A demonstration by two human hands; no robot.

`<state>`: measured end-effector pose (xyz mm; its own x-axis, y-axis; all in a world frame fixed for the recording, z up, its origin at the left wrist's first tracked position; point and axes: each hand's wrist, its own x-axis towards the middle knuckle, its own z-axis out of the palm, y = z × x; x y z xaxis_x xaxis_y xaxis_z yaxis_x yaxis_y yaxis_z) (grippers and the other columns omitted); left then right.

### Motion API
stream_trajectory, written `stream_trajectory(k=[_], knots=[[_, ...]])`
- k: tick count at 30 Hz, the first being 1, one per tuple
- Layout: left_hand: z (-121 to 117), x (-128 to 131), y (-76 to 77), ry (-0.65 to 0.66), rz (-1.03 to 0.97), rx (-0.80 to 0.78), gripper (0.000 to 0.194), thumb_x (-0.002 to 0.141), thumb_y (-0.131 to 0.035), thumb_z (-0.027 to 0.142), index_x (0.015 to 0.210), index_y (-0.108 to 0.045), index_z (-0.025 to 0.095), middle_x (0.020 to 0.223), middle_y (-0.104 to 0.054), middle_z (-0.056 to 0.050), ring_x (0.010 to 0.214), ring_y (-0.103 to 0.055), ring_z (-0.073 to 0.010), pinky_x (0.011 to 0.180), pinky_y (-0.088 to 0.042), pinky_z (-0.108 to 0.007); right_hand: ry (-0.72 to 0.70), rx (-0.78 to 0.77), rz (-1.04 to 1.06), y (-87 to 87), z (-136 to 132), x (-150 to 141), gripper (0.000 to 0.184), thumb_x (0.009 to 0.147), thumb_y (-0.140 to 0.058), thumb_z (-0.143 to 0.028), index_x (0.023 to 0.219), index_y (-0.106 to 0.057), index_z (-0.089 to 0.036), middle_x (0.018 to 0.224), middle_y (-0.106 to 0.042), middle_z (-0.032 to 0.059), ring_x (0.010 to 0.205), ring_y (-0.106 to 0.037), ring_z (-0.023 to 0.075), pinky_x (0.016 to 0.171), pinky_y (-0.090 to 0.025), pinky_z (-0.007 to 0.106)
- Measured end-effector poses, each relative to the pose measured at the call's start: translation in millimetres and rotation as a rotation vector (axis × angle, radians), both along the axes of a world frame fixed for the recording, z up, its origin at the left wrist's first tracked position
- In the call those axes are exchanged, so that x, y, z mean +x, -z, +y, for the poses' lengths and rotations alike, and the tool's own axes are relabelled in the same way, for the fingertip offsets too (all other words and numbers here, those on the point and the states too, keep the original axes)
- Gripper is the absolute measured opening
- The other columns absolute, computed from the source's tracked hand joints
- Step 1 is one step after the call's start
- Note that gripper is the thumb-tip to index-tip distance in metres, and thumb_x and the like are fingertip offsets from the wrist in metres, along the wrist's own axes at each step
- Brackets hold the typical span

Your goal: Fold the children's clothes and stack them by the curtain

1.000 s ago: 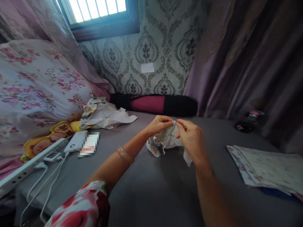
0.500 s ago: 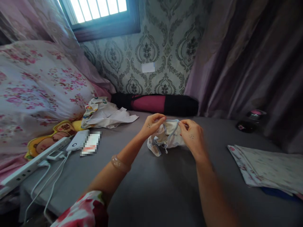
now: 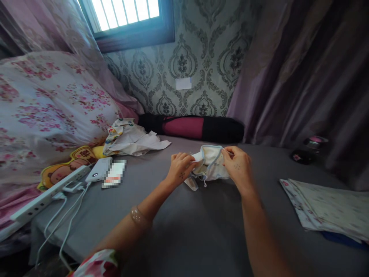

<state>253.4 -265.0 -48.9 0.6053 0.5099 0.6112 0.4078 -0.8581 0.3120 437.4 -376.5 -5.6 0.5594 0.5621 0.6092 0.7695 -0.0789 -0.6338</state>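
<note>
Between my hands hangs a small white garment [image 3: 212,169] with light-blue edging and faint print, possibly baby clothing; its exact kind is not clear. My left hand [image 3: 181,167] pinches its left side, thumb and fingers pressed on white cloth. The blue-edged upper right corner is pinched in my right hand [image 3: 238,163]. The cloth's lower part, with a short tie or loop, hangs at or just above the grey sheet [image 3: 178,234]; contact cannot be made out.
Left: a white power strip [image 3: 52,192] with cables, a white device [image 3: 99,169], a blurred-out card [image 3: 114,175], a yellow cartoon cushion [image 3: 66,169], crumpled white cloth [image 3: 131,140]. Back: a black and maroon roll [image 3: 184,127]. Right: folded cloths [image 3: 331,206], a dark bottle-like object [image 3: 305,152].
My left hand has shifted down and left from the garment's top edge to its left side. The blue-edged opening shows wider. My right hand keeps its hold. The view has shifted slightly.
</note>
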Motion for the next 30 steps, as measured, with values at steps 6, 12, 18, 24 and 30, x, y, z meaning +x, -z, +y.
stream_trajectory(k=[6, 12, 18, 24, 30], knots=[[11.6, -1.8, -9.2, 0.006, -0.164, -0.212, 0.022, 0.086, -0.057, 0.039, 0.085, -0.070, 0.021, 0.080, -0.067, -0.003, 0.081, -0.056, -0.0171, 0.077, -0.037, -0.030, -0.004, -0.014, -0.019, 3.0, -0.4, 5.0, 0.028, 0.085, -0.049, -0.040, 0.086, -0.067, -0.019, 0.078, -0.067, 0.0084, 0.072, -0.063, 0.0213, 0.065, -0.044, 0.031], [22.9, -12.8, -32.6, 0.113, -0.407, -0.587, 0.032, 0.079, -0.061, 0.045, 0.083, -0.070, 0.015, 0.071, -0.065, -0.001, 0.067, -0.055, -0.0138, 0.061, -0.040, -0.023, 0.006, -0.003, -0.046, 3.6, -5.0, 2.6, 0.035, 0.090, -0.042, -0.044, 0.093, -0.066, -0.020, 0.074, -0.066, 0.0061, 0.068, -0.062, 0.0199, 0.065, -0.043, 0.031], [22.1, -28.9, -72.0, 0.220, -0.507, -0.700, 0.027, 0.073, -0.064, 0.040, 0.082, -0.068, 0.015, 0.070, -0.062, 0.000, 0.062, -0.051, -0.0107, 0.054, -0.039, -0.020, 0.010, 0.015, -0.121, -17.7, -14.1, -4.2, 0.033, 0.089, -0.046, -0.045, 0.089, -0.066, -0.020, 0.080, -0.068, 0.0087, 0.074, -0.063, 0.0217, 0.066, -0.044, 0.031], [17.1, -48.7, -118.7, 0.313, -0.454, -0.600, 0.024, 0.077, -0.061, 0.038, 0.083, -0.066, 0.015, 0.068, -0.057, 0.001, 0.058, -0.047, -0.0089, 0.051, -0.035, -0.019, -0.085, 0.024, -0.171, -61.8, -33.7, -9.2, 0.030, 0.090, -0.045, -0.040, 0.096, -0.067, -0.020, 0.076, -0.068, 0.0065, 0.071, -0.064, 0.0208, 0.068, -0.046, 0.032], [17.9, -71.0, -158.3, 0.324, -0.278, -0.427, 0.022, 0.077, -0.063, 0.036, 0.082, -0.070, 0.016, 0.064, -0.057, 0.001, 0.054, -0.045, -0.0078, 0.048, -0.032, -0.019, -0.122, -0.072, -0.229, -93.9, -55.2, -11.4, 0.028, 0.089, -0.048, -0.038, 0.098, -0.070, -0.024, 0.078, -0.070, 0.0039, 0.065, -0.062, 0.0192, 0.066, -0.044, 0.033]])
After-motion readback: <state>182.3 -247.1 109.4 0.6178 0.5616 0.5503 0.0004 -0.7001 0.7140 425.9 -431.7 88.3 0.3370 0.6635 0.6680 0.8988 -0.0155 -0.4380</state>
